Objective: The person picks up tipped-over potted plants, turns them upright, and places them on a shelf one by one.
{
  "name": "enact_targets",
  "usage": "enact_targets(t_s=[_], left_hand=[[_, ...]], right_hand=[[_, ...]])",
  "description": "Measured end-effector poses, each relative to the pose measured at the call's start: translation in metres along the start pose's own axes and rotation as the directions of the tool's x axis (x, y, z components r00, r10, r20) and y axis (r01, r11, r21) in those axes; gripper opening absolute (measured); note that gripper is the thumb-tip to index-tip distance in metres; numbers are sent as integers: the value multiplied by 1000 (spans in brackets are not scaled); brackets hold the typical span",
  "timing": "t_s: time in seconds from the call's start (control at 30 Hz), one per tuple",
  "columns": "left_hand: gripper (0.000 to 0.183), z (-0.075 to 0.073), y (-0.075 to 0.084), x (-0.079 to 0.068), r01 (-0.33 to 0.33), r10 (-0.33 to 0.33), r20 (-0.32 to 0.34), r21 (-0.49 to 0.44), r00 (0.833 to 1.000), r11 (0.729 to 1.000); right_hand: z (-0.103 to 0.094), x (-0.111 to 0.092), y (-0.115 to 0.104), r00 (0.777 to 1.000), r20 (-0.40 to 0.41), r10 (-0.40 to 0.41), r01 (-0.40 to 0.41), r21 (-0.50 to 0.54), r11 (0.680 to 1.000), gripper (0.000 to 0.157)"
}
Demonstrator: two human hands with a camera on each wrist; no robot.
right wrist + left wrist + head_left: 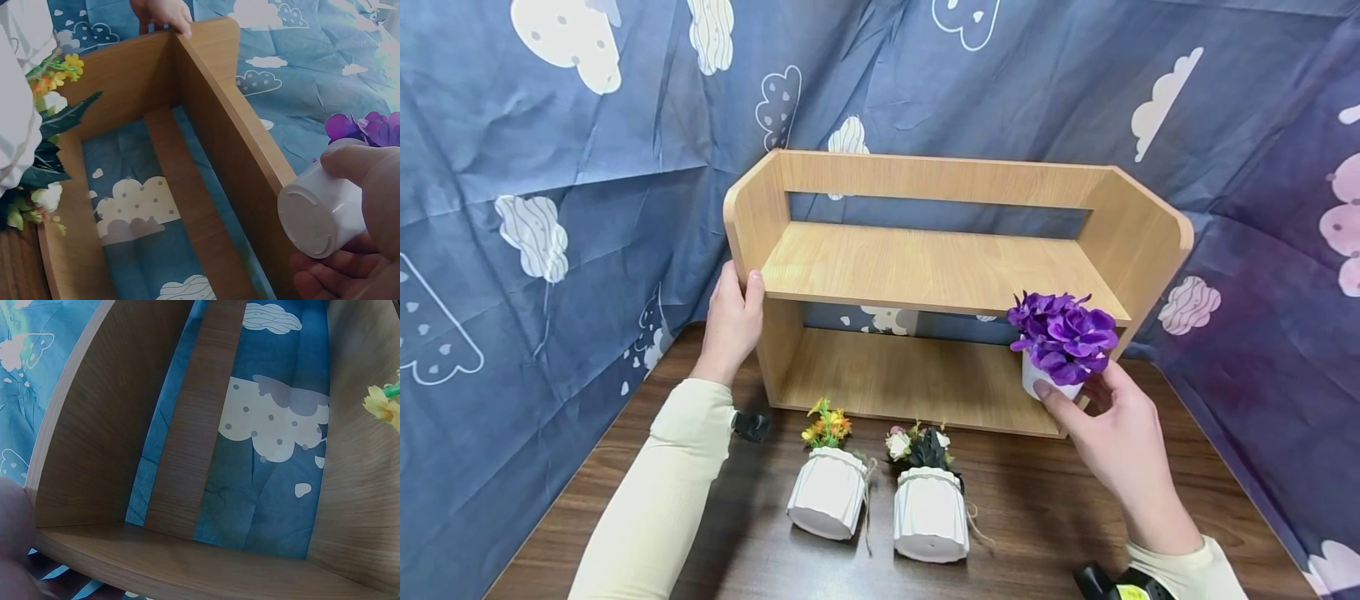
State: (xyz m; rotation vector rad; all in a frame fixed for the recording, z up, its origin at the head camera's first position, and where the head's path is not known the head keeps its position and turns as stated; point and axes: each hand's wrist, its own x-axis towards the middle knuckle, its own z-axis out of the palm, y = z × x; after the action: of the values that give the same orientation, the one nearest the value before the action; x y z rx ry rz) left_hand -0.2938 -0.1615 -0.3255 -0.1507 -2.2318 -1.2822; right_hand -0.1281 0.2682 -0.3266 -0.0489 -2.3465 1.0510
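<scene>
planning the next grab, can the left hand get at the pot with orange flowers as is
Probably yes: nothing visible blocks the pot with orange flowers, though the left hand must first release the shelf.

The light tan, two-tier wooden shelf (917,260) looks smooth and matt, the dark brown wood-grain desk (1022,517) glossier, the blue cloud-printed cloth drape (467,133) creased, the white round pot (307,212) smooth, glossy and plastic-like, and its bunched purple flowers (1063,337) like matt fabric.
</scene>
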Motion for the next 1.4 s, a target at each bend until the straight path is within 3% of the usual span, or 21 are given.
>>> enact_targets(t_s=[0.57,1.2,1.4], left_hand=[[43,1,-1,-1,-7,7,-4,-18,1000,1000],[43,0,-1,-1,-12,11,-3,-27,1000,1000],[42,1,-2,0,-13,13,-3,-25,1000,1000]], right_hand=[[0,22,-7,1000,-13,10,-10,34,999,61],[8,44,-16,995,-90,50,-47,40,998,53],[9,52,-17,995,-83,54,-52,28,998,56]])
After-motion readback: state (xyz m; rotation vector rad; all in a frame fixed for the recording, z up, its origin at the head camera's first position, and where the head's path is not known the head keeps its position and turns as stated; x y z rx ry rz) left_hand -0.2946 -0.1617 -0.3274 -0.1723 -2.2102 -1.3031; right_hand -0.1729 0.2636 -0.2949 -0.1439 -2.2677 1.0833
